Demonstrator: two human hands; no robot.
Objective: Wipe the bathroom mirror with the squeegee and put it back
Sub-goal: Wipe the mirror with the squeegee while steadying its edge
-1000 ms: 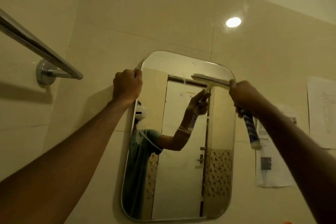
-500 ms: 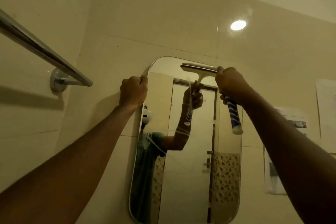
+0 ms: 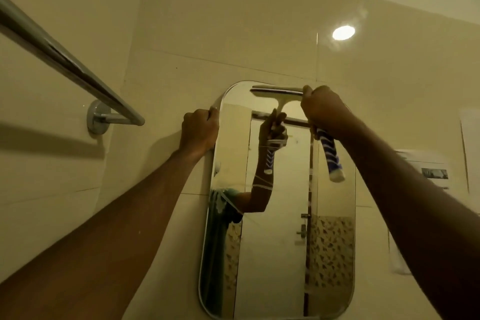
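Observation:
A tall mirror (image 3: 275,254) with rounded corners hangs on the beige tiled wall. My right hand (image 3: 324,112) grips the squeegee (image 3: 331,156) by its blue-and-white handle, which sticks out below the fist. The squeegee's pale blade lies flat against the glass along the mirror's top edge, left of the fist. My left hand (image 3: 200,130) is closed around the mirror's upper left edge. Thin water streaks run across the glass, and the mirror reflects my arm and the squeegee.
A chrome towel rail (image 3: 65,62) juts from the wall at the upper left, close to my left arm. Papers (image 3: 431,171) are stuck on the wall right of the mirror. A round light reflection (image 3: 343,32) shines on the tiles above.
My right hand has carried the squeegee up and to the left, from the upper right part of the glass to the mirror's top edge. My left hand has stayed on the mirror's edge.

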